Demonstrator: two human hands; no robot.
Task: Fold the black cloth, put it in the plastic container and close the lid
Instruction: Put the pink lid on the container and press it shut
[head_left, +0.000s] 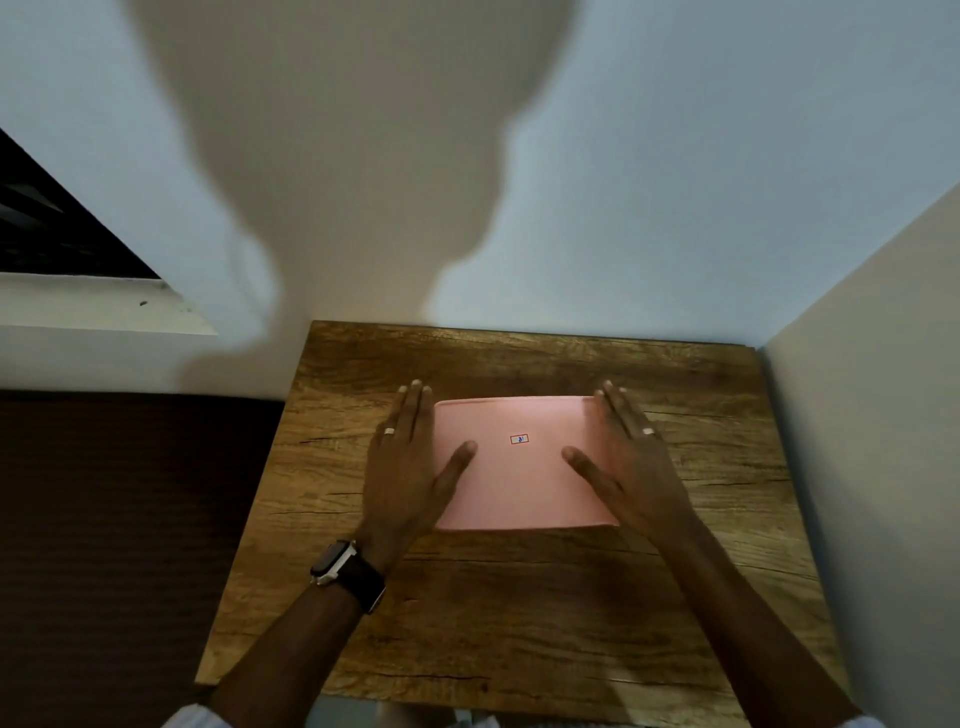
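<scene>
A pink lid (519, 478) with a small sticker in its middle lies flat over the plastic container on the wooden table (519, 597). The container's body is hidden under the lid. My left hand (410, 462) rests flat along the lid's left edge, fingers straight and thumb spread onto the lid. My right hand (628, 462) lies the same way along the lid's right edge, slightly blurred. Neither hand grips anything. The black cloth is not visible.
The table stands against a pale wall (675, 182) at the back and a white panel (872, 415) on the right. A dark surface (130, 519) lies left of the table. My left wrist wears a watch (343, 566).
</scene>
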